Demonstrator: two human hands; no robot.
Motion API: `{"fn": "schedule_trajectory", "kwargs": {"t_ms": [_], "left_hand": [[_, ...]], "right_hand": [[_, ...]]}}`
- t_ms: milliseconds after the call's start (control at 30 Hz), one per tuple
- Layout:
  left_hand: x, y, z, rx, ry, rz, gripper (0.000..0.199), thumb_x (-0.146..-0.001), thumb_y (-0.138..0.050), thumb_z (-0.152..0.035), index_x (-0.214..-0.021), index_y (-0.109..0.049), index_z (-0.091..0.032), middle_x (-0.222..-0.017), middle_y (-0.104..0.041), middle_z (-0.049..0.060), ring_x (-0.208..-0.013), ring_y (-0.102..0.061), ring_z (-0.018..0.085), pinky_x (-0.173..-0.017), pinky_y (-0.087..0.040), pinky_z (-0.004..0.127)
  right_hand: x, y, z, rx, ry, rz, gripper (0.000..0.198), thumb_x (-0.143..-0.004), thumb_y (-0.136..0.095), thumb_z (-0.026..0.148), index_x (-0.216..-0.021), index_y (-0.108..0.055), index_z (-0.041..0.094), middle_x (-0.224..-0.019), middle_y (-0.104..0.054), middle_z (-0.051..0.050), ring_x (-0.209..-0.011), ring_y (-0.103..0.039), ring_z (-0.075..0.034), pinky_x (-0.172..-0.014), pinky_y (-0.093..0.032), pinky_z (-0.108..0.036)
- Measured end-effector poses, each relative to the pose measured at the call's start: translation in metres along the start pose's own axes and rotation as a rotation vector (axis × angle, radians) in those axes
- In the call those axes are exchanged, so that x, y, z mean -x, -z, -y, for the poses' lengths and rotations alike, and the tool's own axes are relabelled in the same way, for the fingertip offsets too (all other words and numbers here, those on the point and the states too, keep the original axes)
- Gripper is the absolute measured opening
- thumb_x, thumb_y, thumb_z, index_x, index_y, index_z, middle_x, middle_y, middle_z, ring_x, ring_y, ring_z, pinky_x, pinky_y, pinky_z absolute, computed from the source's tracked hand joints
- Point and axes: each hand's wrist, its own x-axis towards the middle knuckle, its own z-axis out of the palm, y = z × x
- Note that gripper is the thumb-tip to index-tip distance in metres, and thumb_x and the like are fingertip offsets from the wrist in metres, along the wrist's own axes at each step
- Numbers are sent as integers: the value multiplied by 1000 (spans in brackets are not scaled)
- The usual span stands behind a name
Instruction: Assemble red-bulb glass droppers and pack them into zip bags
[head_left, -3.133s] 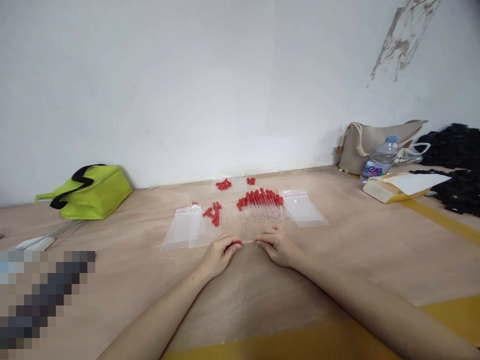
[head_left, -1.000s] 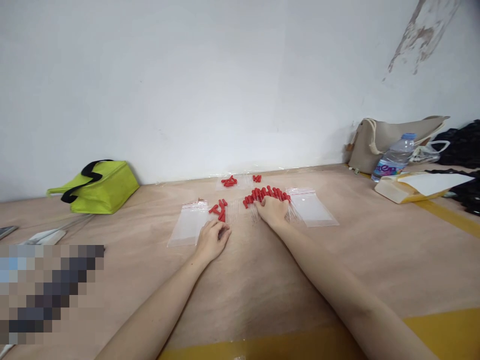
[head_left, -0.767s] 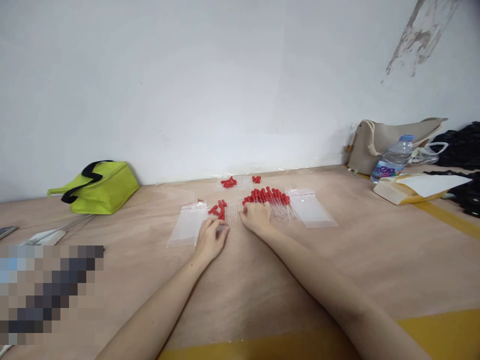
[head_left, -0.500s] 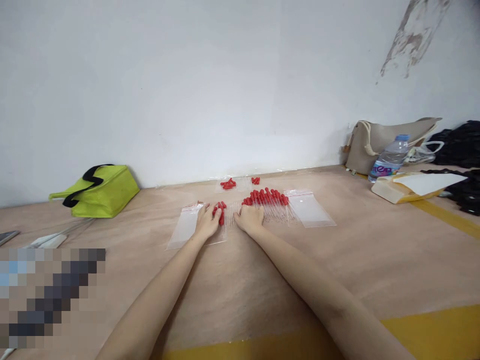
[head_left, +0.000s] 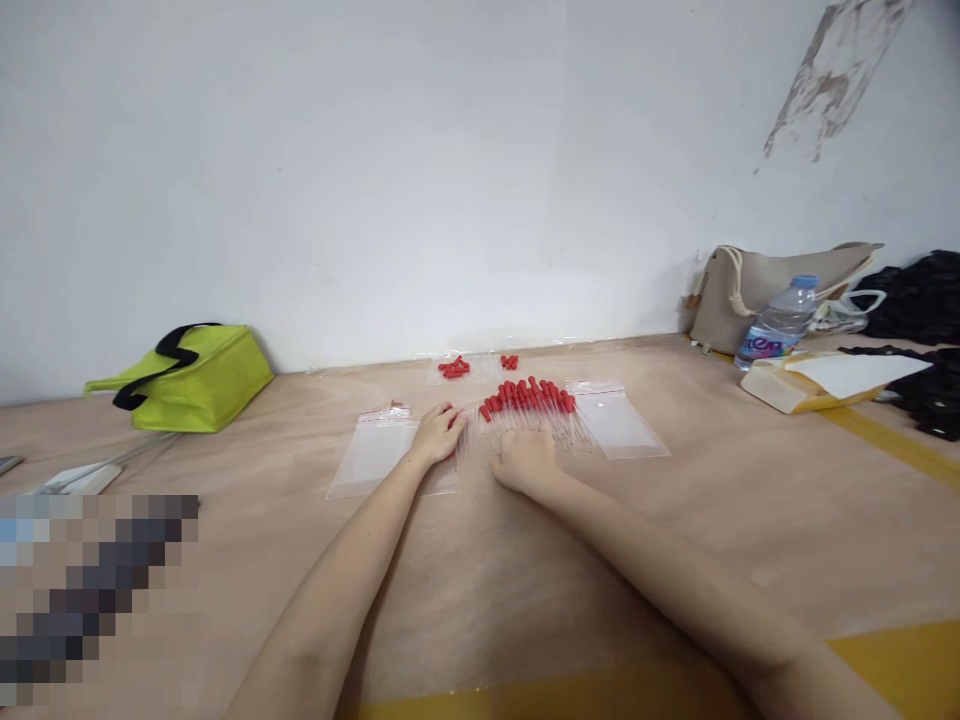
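A fan of red-bulbed droppers [head_left: 529,395] lies on the brown-covered table, their thin clear tubes pointing toward me. My left hand [head_left: 437,432] is curled over a smaller bunch of red-bulbed droppers [head_left: 452,418], whose bulbs mostly disappear under the fingers. Clear tubes stick out at its right side. Close to the tube ends of the fan, my right hand [head_left: 525,458] is closed, fingers curled under; what they hold, if anything, is hidden. A clear zip bag [head_left: 371,460] lies beside and partly under my left hand. Another zip bag [head_left: 619,425] lies right of the fan.
Loose red bulbs [head_left: 454,368] and a smaller pile of red bulbs [head_left: 510,362] rest on clear plastic near the wall. A lime-green bag [head_left: 225,375] stands at left. A water bottle [head_left: 780,320], a beige bag [head_left: 716,300] and an open paper packet [head_left: 780,385] are at right.
My left hand has shifted right, over the smaller bunch, covering more of its red bulbs. My right hand has moved right and toward me, away from the left hand.
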Motion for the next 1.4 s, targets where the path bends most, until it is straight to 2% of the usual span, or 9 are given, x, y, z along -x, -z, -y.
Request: {"fn": "schedule_trajectory", "kwargs": {"t_ms": [200,333,433,567,633,800,933,1167,1400], "left_hand": [[3,5,-10,23,22,-130,30,-86,-38,-34,-99,-60,-18,-104,-57,8,-104,-49,19,-92,-36,33],[20,20,-14,14,98,-237,23,-81,-46,-36,-80,-58,-17,-85,-56,7,-89,-52,21,-80,-41,35],[39,27,-15,30,72,-221,20,-73,-56,-39,-71,-55,-18,-77,-54,3,-79,-53,19,-74,-43,31],[50,26,-15,64,66,-185,22,-70,-59,-39,-79,-56,-19,-83,-54,3,-80,-53,18,-71,-43,29],[49,24,-15,70,103,-164,19,-72,-58,-37,-81,-58,-20,-83,-54,3,-76,-54,17,-69,-43,29],[43,21,-15,74,151,-154,13,-73,-56,-30,-67,-57,-18,-74,-55,2,-65,-53,14,-62,-42,28],[45,22,-16,90,144,-151,11,-75,-52,-26,-68,-54,-18,-67,-56,0,-60,-52,14,-57,-40,25],[47,24,-16,115,118,-200,10,-77,-50,-28,-78,-52,-18,-77,-58,2,-71,-55,15,-63,-42,27],[43,18,-14,141,103,-120,9,-74,-55,-26,-77,-57,-19,-65,-58,0,-60,-55,15,-59,-42,27]], "right_hand": [[27,2,-22,-44,25,8,21,-72,-48,30,-76,-61,15,-81,-65,-12,-76,-58,-23,-80,-26,-41],[27,-2,-27,-125,8,-11,28,-74,-49,42,-83,-58,16,-85,-65,-10,-82,-58,-23,-78,-29,-38],[22,-6,-26,-128,-5,-5,27,-79,-44,39,-83,-57,16,-85,-64,-10,-82,-58,-23,-77,-30,-37],[22,-11,-25,-72,14,-32,25,-82,-38,30,-86,-57,13,-85,-63,-13,-81,-57,-24,-75,-29,-36],[27,-13,-26,-65,41,-96,23,-82,-39,28,-87,-55,13,-87,-62,-13,-84,-55,-24,-76,-28,-35],[43,-20,-42,-152,160,-305,14,-83,-40,25,-81,-51,16,-85,-60,-6,-82,-51,-17,-72,-26,-29],[49,-24,-52,-280,178,-385,11,-84,-40,22,-79,-49,16,-80,-59,-3,-77,-51,-14,-71,-25,-28],[51,-19,-50,-386,200,-364,9,-83,-42,20,-82,-51,19,-82,-60,-1,-80,-52,-14,-73,-26,-27],[49,-24,-52,-402,196,-370,14,-82,-42,19,-90,-53,19,-88,-61,-3,-85,-53,-15,-76,-30,-28]]}}
